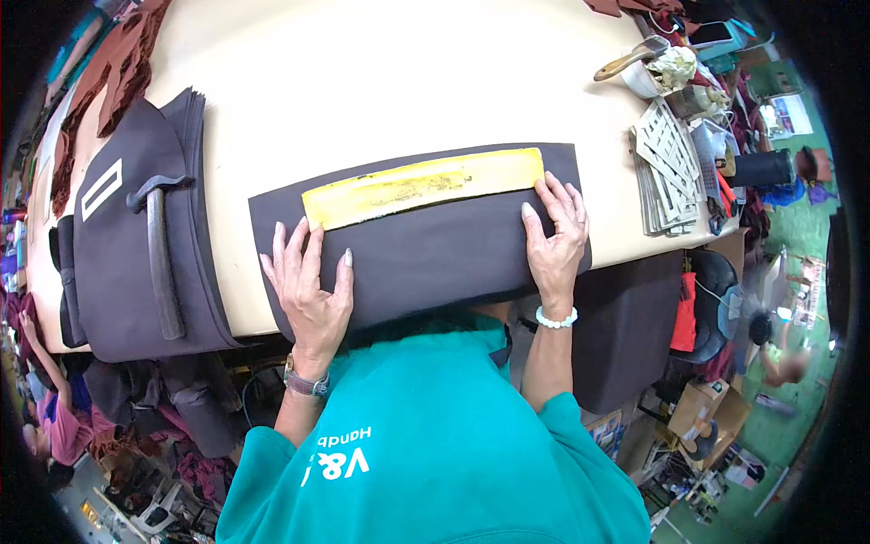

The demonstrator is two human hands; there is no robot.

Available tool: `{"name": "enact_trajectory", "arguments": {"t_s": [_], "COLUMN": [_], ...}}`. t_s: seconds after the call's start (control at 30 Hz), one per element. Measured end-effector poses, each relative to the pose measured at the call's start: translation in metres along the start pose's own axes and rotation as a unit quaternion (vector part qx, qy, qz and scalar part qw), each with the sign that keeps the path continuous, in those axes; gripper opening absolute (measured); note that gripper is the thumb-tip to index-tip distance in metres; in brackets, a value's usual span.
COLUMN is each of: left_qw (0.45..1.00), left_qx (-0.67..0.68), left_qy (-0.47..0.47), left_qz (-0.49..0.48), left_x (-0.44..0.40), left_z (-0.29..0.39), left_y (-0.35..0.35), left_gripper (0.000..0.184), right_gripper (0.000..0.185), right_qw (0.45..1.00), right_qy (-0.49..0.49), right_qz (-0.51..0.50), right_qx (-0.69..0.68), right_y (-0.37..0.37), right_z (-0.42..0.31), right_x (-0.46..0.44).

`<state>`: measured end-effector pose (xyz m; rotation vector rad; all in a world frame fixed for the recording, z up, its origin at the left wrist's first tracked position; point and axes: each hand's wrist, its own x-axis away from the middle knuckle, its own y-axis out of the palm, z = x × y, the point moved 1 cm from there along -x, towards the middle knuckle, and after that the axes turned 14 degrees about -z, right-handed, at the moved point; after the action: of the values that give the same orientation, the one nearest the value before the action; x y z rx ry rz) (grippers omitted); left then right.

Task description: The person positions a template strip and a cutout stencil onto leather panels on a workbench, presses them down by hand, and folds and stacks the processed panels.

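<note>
A dark sheet (426, 263) lies at the table's front edge, with a long yellow strip (422, 186) on its upper part. The strip has dark smudges along its middle. My left hand (311, 288) rests on the sheet with its fingers spread, fingertips at the strip's lower left corner. My right hand (555, 238) lies at the sheet's right side, its fingers apart and the fingertips touching the strip's right end. Neither hand is closed round anything.
Left on the pale table (390, 72) is a stack of dark sheets (118, 263) with a hammer (161, 263) on top. At right are patterned strips (669, 168), a brush (632, 59) and a white bowl (641, 82). Another person (68, 426) is at far left.
</note>
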<state>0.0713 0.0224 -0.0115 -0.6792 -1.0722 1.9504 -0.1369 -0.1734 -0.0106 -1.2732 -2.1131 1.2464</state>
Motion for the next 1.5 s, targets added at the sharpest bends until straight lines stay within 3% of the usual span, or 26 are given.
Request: {"name": "enact_trajectory", "arguments": {"t_s": [0.57,1.5], "left_qw": [0.998,0.996], "left_qx": [-0.055,-0.071], "left_qy": [-0.010,-0.034], "left_qz": [-0.014,-0.043], "left_x": [-0.0013,-0.0034], "left_z": [0.0022,0.0067], "left_y": [0.0024,0.0012], "left_gripper": [0.052,0.063], "right_gripper": [0.042,0.044], "right_qw": [0.997,0.997], "right_qy": [-0.023,-0.023], "right_qz": [-0.015,-0.033], "right_qx": [0.078,0.069], "right_y": [0.0034,-0.0001], "right_z": [-0.0010,-0.0059], "right_x": [-0.0007,-0.0014]}}
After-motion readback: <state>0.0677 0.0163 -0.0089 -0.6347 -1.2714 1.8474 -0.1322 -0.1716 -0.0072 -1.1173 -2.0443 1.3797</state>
